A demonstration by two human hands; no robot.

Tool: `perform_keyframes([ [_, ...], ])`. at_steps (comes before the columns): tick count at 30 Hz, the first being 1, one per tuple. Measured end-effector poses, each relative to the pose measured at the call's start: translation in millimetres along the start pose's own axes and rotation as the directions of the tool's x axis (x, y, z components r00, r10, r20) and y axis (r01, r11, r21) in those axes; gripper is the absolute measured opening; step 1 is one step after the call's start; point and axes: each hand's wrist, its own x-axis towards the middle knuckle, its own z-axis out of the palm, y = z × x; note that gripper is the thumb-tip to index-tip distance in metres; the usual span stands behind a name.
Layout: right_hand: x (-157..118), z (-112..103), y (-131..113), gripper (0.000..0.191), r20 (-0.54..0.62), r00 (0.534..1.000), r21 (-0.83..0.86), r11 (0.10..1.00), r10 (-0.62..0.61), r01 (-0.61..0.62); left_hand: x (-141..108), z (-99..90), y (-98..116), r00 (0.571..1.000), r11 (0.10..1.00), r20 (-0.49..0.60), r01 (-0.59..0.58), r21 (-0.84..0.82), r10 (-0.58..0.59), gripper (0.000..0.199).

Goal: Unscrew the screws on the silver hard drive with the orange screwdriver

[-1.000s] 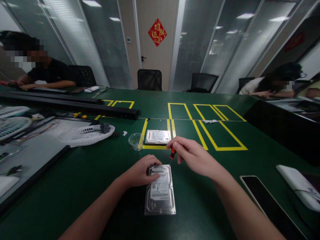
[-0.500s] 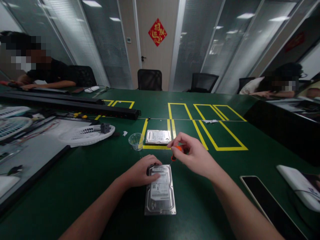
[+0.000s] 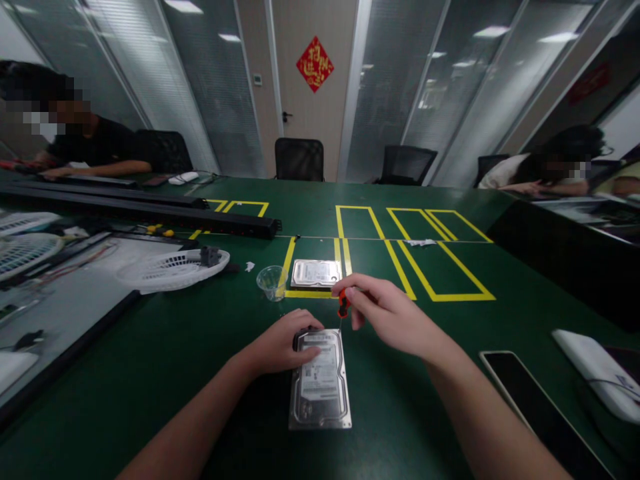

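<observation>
Table (image 3: 395,413), green, spreads beneath both sets of fingers. Yellow tape (image 3: 313,294) outlines a rectangle beyond the left fingers. The left hand (image 3: 285,343) grips the near hard drive (image 3: 325,390), thumb across its label and fingers curled at its far left corner; the drive lies flat, most of it on the near side of those fingers. The right hand (image 3: 390,310) is raised just past the drive's far right corner. A second hard drive (image 3: 316,272) lies beyond the fingers of both hands, and a clear cup (image 3: 273,283) stands ahead of the left knuckles. Smallest is the red-and-black screwdriver (image 3: 343,304), pinched in the right fingertips, its shaft dropping below them to that corner. The step in hand seems to be working a corner screw; the next move calls for a seated tip, a fingertip twist and a firm left brace.
</observation>
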Motion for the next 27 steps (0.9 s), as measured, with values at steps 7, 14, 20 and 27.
perform_keyframes([
  [7, 2.3, 4.5, 6.1, 0.017, -0.123, 0.989, -0.033, 0.997, -0.079, 0.075, -0.1, -1.8, 2.2, 1.0, 1.0, 0.005, 0.016, -0.006, -0.016, 0.034],
  [14, 0.6, 7.2, 1.8, 0.005, -0.038, 0.993, 0.015, 0.993, -0.114, 0.115, 0.2, -0.3, -0.2, 1.0, 1.0, 0.002, 0.009, 0.002, -0.009, 0.034],
  [20, 0.1, 1.6, 3.7, 0.029, 0.012, 0.998, -0.031, 0.998, -0.055, 0.056, -0.1, -0.3, -0.1, 1.0, 1.0, -0.002, 0.0, 0.001, 0.0, 0.033],
  [27, 1.8, 0.5, 7.4, 0.021, -0.048, 0.999, -0.044, 0.999, -0.018, 0.016, 0.3, 0.2, -1.1, 1.0, 1.0, 0.005, 0.012, 0.004, -0.013, 0.033],
])
